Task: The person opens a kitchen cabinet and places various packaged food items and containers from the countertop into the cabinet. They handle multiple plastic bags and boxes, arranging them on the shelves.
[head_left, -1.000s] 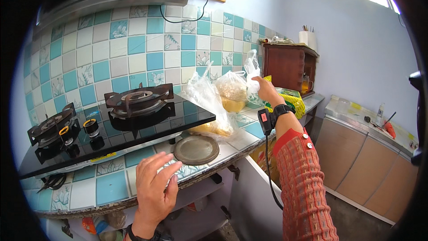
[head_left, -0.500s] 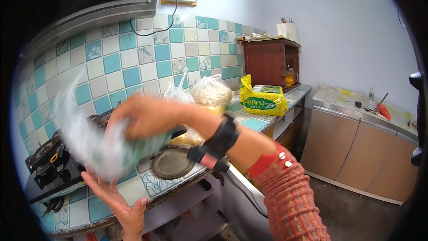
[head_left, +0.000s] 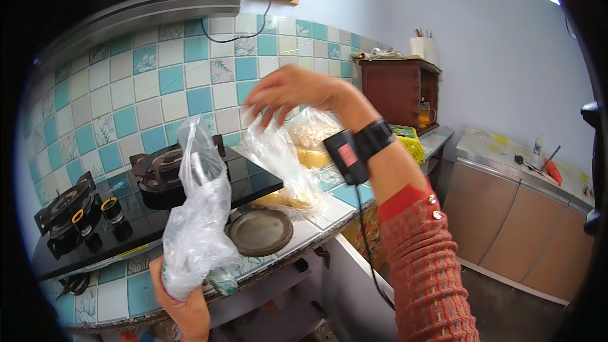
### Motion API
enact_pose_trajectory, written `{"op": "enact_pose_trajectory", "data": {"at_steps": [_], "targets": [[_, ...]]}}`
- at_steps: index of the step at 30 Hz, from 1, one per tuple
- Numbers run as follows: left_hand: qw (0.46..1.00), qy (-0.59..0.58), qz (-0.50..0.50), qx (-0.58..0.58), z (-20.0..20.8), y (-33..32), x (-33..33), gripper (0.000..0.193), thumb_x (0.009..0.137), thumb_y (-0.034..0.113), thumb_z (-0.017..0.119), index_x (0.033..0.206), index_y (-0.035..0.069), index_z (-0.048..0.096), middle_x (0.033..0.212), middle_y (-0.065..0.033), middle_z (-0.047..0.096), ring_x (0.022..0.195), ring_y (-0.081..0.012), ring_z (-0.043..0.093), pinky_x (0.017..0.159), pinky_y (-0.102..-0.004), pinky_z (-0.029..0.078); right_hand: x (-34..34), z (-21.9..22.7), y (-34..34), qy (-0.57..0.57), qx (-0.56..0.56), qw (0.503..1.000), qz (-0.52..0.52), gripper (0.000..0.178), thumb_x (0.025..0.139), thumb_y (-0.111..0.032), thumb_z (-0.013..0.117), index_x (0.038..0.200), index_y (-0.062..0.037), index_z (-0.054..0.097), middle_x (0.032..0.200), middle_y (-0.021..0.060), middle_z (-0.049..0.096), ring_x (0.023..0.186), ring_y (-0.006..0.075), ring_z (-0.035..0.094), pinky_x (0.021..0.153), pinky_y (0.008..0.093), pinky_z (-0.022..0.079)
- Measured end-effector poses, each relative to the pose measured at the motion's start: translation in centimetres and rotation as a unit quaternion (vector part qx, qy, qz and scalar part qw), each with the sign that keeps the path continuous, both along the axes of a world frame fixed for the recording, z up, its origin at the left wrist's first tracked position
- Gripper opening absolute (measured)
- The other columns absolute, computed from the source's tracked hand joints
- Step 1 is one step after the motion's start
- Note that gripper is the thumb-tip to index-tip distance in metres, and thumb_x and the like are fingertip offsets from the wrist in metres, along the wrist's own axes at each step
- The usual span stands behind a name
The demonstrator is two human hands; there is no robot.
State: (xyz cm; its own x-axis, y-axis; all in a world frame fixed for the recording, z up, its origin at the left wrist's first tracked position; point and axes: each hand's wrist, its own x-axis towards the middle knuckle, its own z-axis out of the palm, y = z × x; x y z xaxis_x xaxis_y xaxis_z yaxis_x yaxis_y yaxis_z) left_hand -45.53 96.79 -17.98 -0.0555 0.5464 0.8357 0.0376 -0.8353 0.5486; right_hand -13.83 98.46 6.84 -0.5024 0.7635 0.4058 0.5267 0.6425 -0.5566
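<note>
My left hand [head_left: 180, 307] grips a bunched clear plastic bag [head_left: 201, 234] from below, near the counter's front edge. The bag's loose top stands up in front of the stove, and a bit of greenish plastic shows at its lower right. My right hand [head_left: 288, 92] is raised, slightly blurred, with the fingers apart and pointing down. Just under those fingertips is the top of another clear plastic bag [head_left: 278, 158] on the counter; whether they touch it I cannot tell. Yellowish contents show at its bottom. A round dark metal lid or plate [head_left: 260, 232] lies beside the left hand's bag.
A black gas stove [head_left: 126, 215] runs along the left. Behind the right hand's bag sits a filled plastic bag [head_left: 313, 130]. A yellow-green package [head_left: 410, 142] is partly hidden by my right arm. Farther right stand a brown wooden cabinet [head_left: 389, 92] and a metal-topped counter [head_left: 494, 152].
My right hand has left the bag at the left and moved up and right, over the other bag. My left hand has closed around the first bag. The view has shifted slightly.
</note>
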Motion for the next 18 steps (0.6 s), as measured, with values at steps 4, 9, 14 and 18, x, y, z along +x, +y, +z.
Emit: {"op": "enact_pose_trajectory", "data": {"at_steps": [4,9,14,18], "targets": [[0.994,-0.059,-0.069,-0.061,0.7,-0.9,0.8,0.037,0.076,-0.004,0.06,0.109,0.0,0.046,0.096,-0.0063,0.05,0.079,-0.0111,0.054,0.054,-0.0216,0.048,12.2,-3.2,1.0,-0.178,0.21,0.724,-0.632,0.049,0.074,-0.031,0.068,0.118,-0.0105,0.059,0.116,0.0112,0.061,0.111,0.0254,0.056,0.089,0.0353,0.047],[0.991,-0.057,-0.072,-0.094,0.9,-1.2,0.9,0.039,0.075,-0.003,0.063,0.11,0.0,0.046,0.097,-0.0069,0.051,0.079,-0.0115,0.055,0.055,-0.0225,0.049,19.5,-11.1,-0.2,-0.198,0.112,0.638,-0.736,0.086,0.063,-0.044,0.073,0.136,-0.0125,0.038,0.133,0.0126,0.045,0.127,0.0366,0.035,0.099,0.0595,0.025],[0.996,-0.023,-0.002,-0.083,0.5,-0.9,0.8,0.039,0.072,0.0,0.066,0.107,0.0,0.049,0.094,-0.0081,0.054,0.085,-0.014,0.053,0.072,-0.0263,0.046,20.7,-14.7,1.7,-0.231,0.119,0.619,-0.741,0.098,0.056,-0.047,0.078,0.137,-0.0136,0.035,0.135,0.0137,0.043,0.132,0.038,0.03,0.101,0.0674,0.015],[0.996,-0.003,0.029,-0.078,0.5,-0.9,0.8,0.039,0.071,0.002,0.067,0.106,-0.001,0.05,0.092,-0.0091,0.056,0.086,-0.0151,0.053,0.079,-0.0284,0.042,21.7,-16.8,3.0,-0.282,0.124,0.569,-0.762,0.104,0.052,-0.051,0.081,0.137,-0.0127,0.034,0.133,0.0126,0.045,0.129,0.0363,0.035,0.101,0.0681,0.015]]}}
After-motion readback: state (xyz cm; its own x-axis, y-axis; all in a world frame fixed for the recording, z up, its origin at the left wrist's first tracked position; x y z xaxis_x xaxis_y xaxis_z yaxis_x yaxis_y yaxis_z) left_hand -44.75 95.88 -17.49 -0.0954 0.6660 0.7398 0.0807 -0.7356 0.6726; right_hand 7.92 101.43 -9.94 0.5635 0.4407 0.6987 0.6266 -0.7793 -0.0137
